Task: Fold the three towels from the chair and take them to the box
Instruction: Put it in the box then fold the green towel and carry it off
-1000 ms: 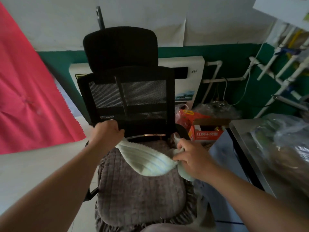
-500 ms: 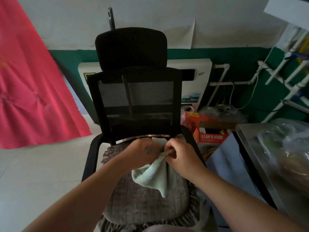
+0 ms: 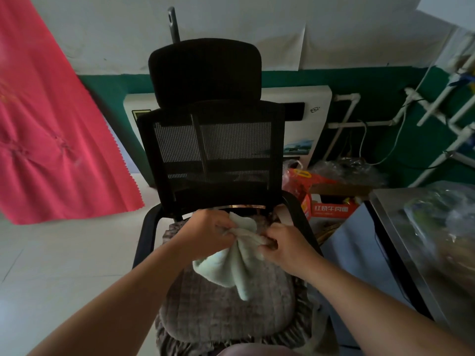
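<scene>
Bare forearms, no sleeves visible

**One head-worn view, looking forward and down over a chair**

There is a single view, from a wide-angle camera on the person's head. It faces forward and tilts down, so both forearms run in from the near edge and meet close below the lens, over the seat of the black mesh-backed office chair. The chair stands straight ahead and near, its headrest reaching the upper middle of the frame. Beyond it the far green-and-white wall closes the view. The wide lens bends the edges: a pink cloth sheet fills the far left, and a grey metal surface runs along the near right. With only one camera, no second view overlaps it.
</scene>
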